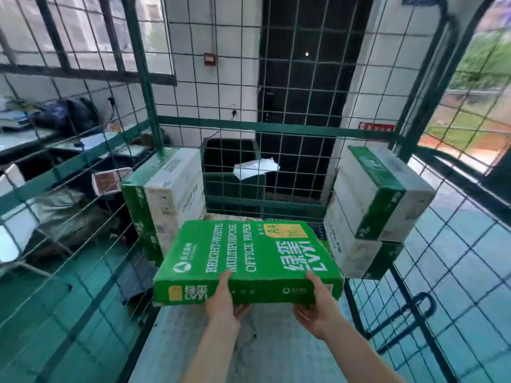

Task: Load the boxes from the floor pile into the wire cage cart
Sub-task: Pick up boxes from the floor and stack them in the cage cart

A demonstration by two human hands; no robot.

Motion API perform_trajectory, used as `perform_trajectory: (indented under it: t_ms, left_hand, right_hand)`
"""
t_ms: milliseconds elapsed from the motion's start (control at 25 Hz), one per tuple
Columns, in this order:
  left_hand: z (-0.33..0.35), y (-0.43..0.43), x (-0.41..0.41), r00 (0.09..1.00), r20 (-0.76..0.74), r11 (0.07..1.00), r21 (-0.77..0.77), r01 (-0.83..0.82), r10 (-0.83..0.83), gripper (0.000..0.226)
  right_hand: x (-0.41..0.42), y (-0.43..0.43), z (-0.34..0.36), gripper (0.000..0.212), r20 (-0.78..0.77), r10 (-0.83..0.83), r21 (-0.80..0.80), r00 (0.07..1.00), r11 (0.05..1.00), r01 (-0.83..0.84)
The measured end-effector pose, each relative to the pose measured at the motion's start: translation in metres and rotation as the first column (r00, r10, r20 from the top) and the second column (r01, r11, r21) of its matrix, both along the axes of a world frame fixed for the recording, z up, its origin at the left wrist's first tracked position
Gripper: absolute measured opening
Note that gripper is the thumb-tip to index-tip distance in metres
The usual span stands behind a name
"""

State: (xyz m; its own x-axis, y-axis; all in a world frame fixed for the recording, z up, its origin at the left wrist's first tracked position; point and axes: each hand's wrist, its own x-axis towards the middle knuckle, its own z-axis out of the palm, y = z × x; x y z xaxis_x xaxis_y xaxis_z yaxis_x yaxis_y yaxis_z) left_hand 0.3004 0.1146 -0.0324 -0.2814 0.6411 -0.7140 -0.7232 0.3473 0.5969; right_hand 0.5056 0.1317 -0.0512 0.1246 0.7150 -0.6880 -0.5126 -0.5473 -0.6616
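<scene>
Two hands held one green box (249,252) of office paper by its near edge in the head view. The left hand (225,297) and the right hand (318,305) each laid a thumb on the top face and curled the fingers underneath, so both pinched the box. The box hung low inside the wire cage cart (276,129), about midway between its side walls and over the cart floor. We could not tell whether its far edge touched anything below.

We judged the step in hand to be the setting down of this box. The floor pile lay out of view, so we could not say how many boxes remained. The next move, as we read it, called for lowering the box flat and then drawing the fingers out from under it.

Two stacks narrowed the landing gap: the left stack (171,194) against the back corner and the right stack (378,200), whose boxes sat skewed. We judged that a box corner could catch either one. Something flat lay beneath the far end, too hidden to name. Behind the back mesh stood a dark bin (229,153) holding a white sheet (255,167).
</scene>
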Motion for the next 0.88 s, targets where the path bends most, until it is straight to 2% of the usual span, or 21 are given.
perform_trajectory:
  t_ms: [240, 360, 480, 600, 680, 800, 840, 880]
  left_hand:
    - [0.017, 0.079, -0.038, 0.965, -0.138, 0.974, 0.013, 0.227, -0.223, 0.048]
    - [0.022, 0.122, -0.056, 0.913, -0.21, 0.932, 0.025, 0.363, -0.35, 0.052]
    - [0.014, 0.155, -0.064, 0.852, -0.258, 0.88, 0.009, 0.474, -0.456, 0.053]
    - [0.0, 0.176, -0.058, 0.804, -0.264, 0.833, 0.0, 0.553, -0.533, 0.05]
    - [-0.017, 0.182, -0.038, 0.768, -0.272, 0.802, -0.026, 0.597, -0.58, 0.065]
    - [-0.076, 0.178, 0.003, 0.657, -0.313, 0.707, -0.072, 0.703, -0.686, 0.123]
    - [-0.11, 0.18, 0.015, 0.637, -0.282, 0.68, -0.081, 0.729, -0.717, 0.137]
    - [-0.134, 0.182, 0.024, 0.649, -0.248, 0.681, -0.071, 0.728, -0.719, 0.138]
  right_hand:
    - [0.031, 0.046, 0.012, 0.056, 0.067, -0.173, 0.057, 0.983, 0.984, 0.17]
    - [0.04, 0.054, 0.006, 0.058, 0.092, -0.169, 0.058, 0.981, 0.985, 0.165]
    - [0.046, 0.055, -0.01, 0.08, 0.102, -0.115, 0.045, 0.988, 0.993, 0.111]
    - [0.056, 0.052, -0.035, 0.088, 0.08, -0.178, 0.003, 0.981, 0.984, 0.178]
    - [0.05, 0.05, -0.047, 0.085, 0.039, -0.229, -0.034, 0.973, 0.973, 0.23]
    - [0.03, 0.051, -0.066, 0.049, 0.006, -0.294, -0.085, 0.956, 0.952, 0.294]
    - [0.027, 0.056, -0.074, 0.045, 0.018, -0.294, -0.116, 0.956, 0.949, 0.294]
    - [0.026, 0.06, -0.081, 0.045, 0.029, -0.29, -0.151, 0.957, 0.945, 0.291]
